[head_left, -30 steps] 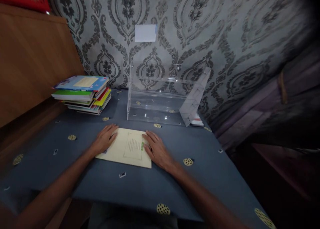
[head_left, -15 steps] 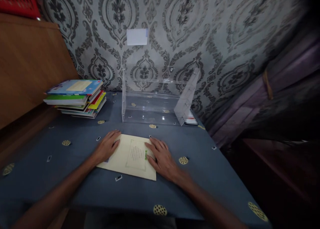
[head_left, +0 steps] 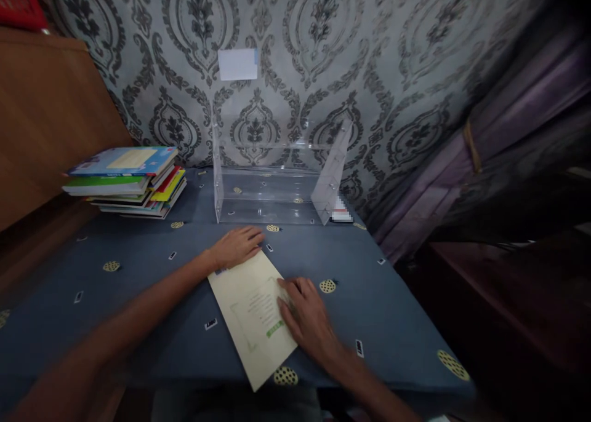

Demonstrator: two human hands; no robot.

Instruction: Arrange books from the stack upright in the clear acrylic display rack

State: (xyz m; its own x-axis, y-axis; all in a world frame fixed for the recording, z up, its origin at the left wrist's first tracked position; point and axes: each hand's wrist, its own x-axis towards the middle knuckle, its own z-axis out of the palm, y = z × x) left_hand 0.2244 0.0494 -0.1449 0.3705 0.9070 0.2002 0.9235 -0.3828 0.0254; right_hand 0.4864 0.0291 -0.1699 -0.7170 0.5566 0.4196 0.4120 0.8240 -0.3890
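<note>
A thin cream-coloured book [head_left: 244, 299] lies turned at a slant on the cloth-covered table, with a page of small print and a green label on its face. My left hand [head_left: 237, 246] rests over its far edge, palm down, fingers stretched out. At the right edge, my right hand [head_left: 308, 317] lies on the book with thumb and fingers apart, slightly blurred. The near corner of the book reaches towards the front of the table.
A clear acrylic rack [head_left: 272, 191] stands at the back against the patterned wall. On the left is a stack of books [head_left: 127, 179] beside a wooden panel [head_left: 50, 114]. A blurred-out white item [head_left: 341, 210] sits right of the rack. A tied curtain [head_left: 429, 182] hangs at the right.
The book has turned clockwise, its near corner now closer to the table's front edge. My left hand has moved right along its far side; my right hand has shifted slightly nearer.
</note>
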